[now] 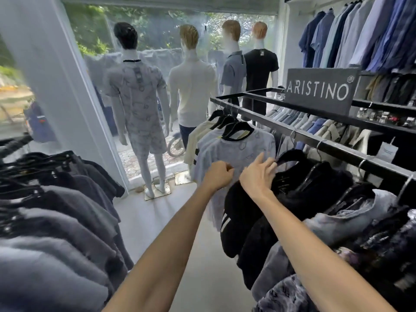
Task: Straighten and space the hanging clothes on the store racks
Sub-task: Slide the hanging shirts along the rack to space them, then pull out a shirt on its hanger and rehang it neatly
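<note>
A black metal rack (299, 134) runs from the middle to the right edge, hung with shirts on black hangers. A pale printed T-shirt (238, 149) hangs near its far end, with a cream shirt (198, 138) behind it. My left hand (219, 175) grips the pale shirt's fabric in a fist at chest height. My right hand (258, 174) reaches to the shoulder of the black shirt (290, 176) beside it, fingers curled on the hanger's edge. More dark and grey shirts (337, 221) crowd the rack nearer me.
A second rack of grey and black shirts (56, 210) fills the left side. Several mannequins (139, 97) stand at the shop window ahead. A brand sign (319, 91) sits on the rack's shelf, with shirts hung on the right wall (360, 34). A narrow floor aisle (157, 221) runs between the racks.
</note>
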